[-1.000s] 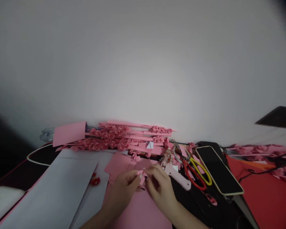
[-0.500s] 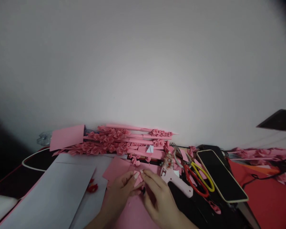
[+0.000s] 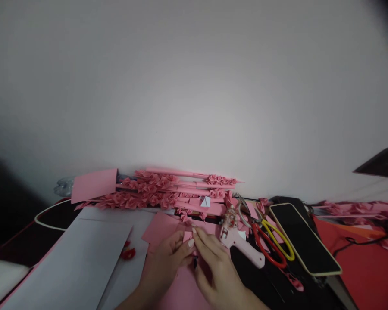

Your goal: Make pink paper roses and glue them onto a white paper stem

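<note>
A small folded piece of pink paper is pinched between my two hands, low in the middle of the view. My left hand is closed on its left side, thumb on top. From the right, my right hand grips it with thumb and fingers, the fingertips meeting the left thumb. Part of the paper is hidden by the fingers. A small dark object shows between the hands; I cannot make out what it is. Below them lies a larger pink sheet.
Pink paper flowers on long stems lie along the wall. To the right are a pale pink glue gun, scissors with red and yellow handles, a phone and red paper. White sheets cover the left side.
My left thumb has shifted right and down across the small pink paper, covering more of it. The whole scene sits slightly farther right in the view.
</note>
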`<state>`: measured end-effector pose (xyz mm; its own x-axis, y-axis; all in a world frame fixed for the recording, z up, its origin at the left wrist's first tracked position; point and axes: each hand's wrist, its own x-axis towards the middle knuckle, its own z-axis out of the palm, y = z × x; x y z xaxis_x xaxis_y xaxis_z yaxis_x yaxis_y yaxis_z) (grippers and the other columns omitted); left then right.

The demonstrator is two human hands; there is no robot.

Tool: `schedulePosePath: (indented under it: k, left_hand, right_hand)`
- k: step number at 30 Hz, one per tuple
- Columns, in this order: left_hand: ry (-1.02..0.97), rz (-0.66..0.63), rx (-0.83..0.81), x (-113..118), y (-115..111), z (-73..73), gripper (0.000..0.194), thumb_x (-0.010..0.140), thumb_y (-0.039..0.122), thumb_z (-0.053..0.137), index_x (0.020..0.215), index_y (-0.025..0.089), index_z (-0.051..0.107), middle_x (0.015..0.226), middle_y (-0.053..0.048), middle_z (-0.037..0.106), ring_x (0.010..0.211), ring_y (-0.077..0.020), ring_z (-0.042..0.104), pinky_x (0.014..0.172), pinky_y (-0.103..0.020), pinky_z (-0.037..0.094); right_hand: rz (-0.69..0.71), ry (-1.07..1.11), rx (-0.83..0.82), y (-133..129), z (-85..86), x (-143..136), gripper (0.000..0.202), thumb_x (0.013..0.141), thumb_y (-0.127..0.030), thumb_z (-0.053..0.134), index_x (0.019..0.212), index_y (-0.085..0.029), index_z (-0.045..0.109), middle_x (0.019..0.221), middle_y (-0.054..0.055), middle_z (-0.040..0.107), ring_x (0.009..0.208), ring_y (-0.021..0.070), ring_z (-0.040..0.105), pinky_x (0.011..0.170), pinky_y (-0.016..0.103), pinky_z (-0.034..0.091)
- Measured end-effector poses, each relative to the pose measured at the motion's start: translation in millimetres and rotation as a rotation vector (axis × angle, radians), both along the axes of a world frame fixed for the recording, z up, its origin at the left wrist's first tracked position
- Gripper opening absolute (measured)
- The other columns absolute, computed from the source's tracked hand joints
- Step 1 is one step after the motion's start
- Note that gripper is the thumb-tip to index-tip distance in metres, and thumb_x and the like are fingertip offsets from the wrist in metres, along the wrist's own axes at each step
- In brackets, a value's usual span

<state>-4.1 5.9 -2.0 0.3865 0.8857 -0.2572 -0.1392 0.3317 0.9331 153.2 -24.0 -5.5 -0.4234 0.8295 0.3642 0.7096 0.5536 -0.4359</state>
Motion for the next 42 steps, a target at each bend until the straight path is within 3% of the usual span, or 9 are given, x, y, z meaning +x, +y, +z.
schedulePosePath:
  k: [4, 8, 11, 13, 18, 24, 31, 37, 42]
  left_hand:
    - [-0.002, 0.016, 0.015, -1, 0, -0.4, 0.032, 0.076, 0.047, 0.062, 0.086, 0.017, 0.061, 0.078, -0.001, 0.067, 0.076, -0.0157, 0.061, 0.073, -0.027, 0.048]
    - [0.015, 0.033, 0.011, -1, 1, 2.6, 0.029, 0.074, 0.046, 0.062, 0.080, 0.018, 0.058, 0.079, -0.001, 0.065, 0.081, -0.0174, 0.062, 0.074, -0.029, 0.048]
    - [0.024, -0.006, -0.017, -1, -1, 4.6, 0.028, 0.075, 0.045, 0.062, 0.077, 0.019, 0.052, 0.079, 0.000, 0.063, 0.080, -0.0171, 0.064, 0.075, -0.029, 0.049]
    - [0.020, -0.046, -0.023, -1, -3, 4.7, 0.027, 0.076, 0.044, 0.061, 0.075, 0.021, 0.046, 0.075, 0.002, 0.062, 0.078, -0.0170, 0.066, 0.073, -0.029, 0.050]
    - [0.042, -0.136, -0.014, 1, -8, 2.6, 0.028, 0.078, 0.040, 0.059, 0.072, 0.022, 0.038, 0.066, 0.005, 0.059, 0.070, -0.0161, 0.068, 0.067, -0.028, 0.050]
    - [0.048, -0.163, -0.066, 2, -5, 0.8, 0.037, 0.072, 0.041, 0.065, 0.068, 0.021, 0.034, 0.065, 0.004, 0.061, 0.064, -0.0166, 0.068, 0.063, -0.027, 0.049]
    - [0.063, -0.197, 0.007, 2, -5, 6.3, 0.029, 0.076, 0.042, 0.062, 0.070, 0.017, 0.048, 0.068, -0.002, 0.068, 0.060, -0.0148, 0.066, 0.062, -0.027, 0.051]
    - [0.067, -0.200, 0.036, 1, -5, 3.0, 0.025, 0.079, 0.041, 0.055, 0.079, 0.017, 0.056, 0.071, -0.002, 0.067, 0.066, -0.0159, 0.068, 0.065, -0.027, 0.053]
    - [0.148, -0.092, 0.125, -3, -3, -2.6, 0.023, 0.081, 0.037, 0.054, 0.092, 0.017, 0.059, 0.075, -0.003, 0.068, 0.072, -0.0185, 0.070, 0.067, -0.029, 0.055]
  right_hand:
    - [0.028, 0.012, -0.033, 0, 1.3, 1, 0.071, 0.069, -0.009, 0.050, 0.140, -0.010, 0.040, 0.139, 0.018, 0.047, 0.128, 0.0310, 0.045, 0.103, 0.050, 0.040]
    - [-0.011, 0.189, -0.030, 1, 1.8, 0, 0.051, 0.082, -0.011, 0.046, 0.133, -0.016, 0.047, 0.132, 0.015, 0.055, 0.123, 0.0255, 0.051, 0.101, 0.043, 0.043]
    - [-0.115, 0.394, -0.061, 3, 0.7, -1, 0.025, 0.090, -0.016, 0.039, 0.109, -0.018, 0.055, 0.103, 0.011, 0.064, 0.095, 0.0192, 0.062, 0.081, 0.031, 0.052]
    - [-0.174, 0.442, -0.116, 3, -0.7, -1, 0.016, 0.093, -0.021, 0.037, 0.092, -0.018, 0.052, 0.083, 0.005, 0.060, 0.074, 0.0157, 0.058, 0.066, 0.026, 0.049]
    - [-0.140, 0.355, -0.214, 5, -2.4, -2, 0.026, 0.095, -0.026, 0.033, 0.070, -0.021, 0.040, 0.064, -0.002, 0.047, 0.057, 0.0126, 0.045, 0.054, 0.023, 0.036]
    - [-0.079, 0.366, -0.232, 8, -4.4, -1, 0.030, 0.094, -0.026, 0.031, 0.065, -0.022, 0.032, 0.057, -0.004, 0.038, 0.052, 0.0118, 0.039, 0.051, 0.023, 0.031]
    - [-0.024, 0.422, -0.329, 8, -6.9, 1, 0.032, 0.094, -0.027, 0.032, 0.063, -0.021, 0.034, 0.053, -0.004, 0.040, 0.050, 0.0109, 0.039, 0.051, 0.024, 0.029]
    - [-0.118, 0.485, -0.349, 8, -9.5, 0, 0.032, 0.094, -0.030, 0.032, 0.063, -0.022, 0.030, 0.053, -0.006, 0.032, 0.048, 0.0099, 0.032, 0.048, 0.023, 0.026]
    - [-0.199, 0.495, -0.315, 8, -8.5, 2, 0.034, 0.095, -0.034, 0.031, 0.064, -0.021, 0.032, 0.057, -0.005, 0.034, 0.053, 0.0108, 0.031, 0.050, 0.024, 0.026]
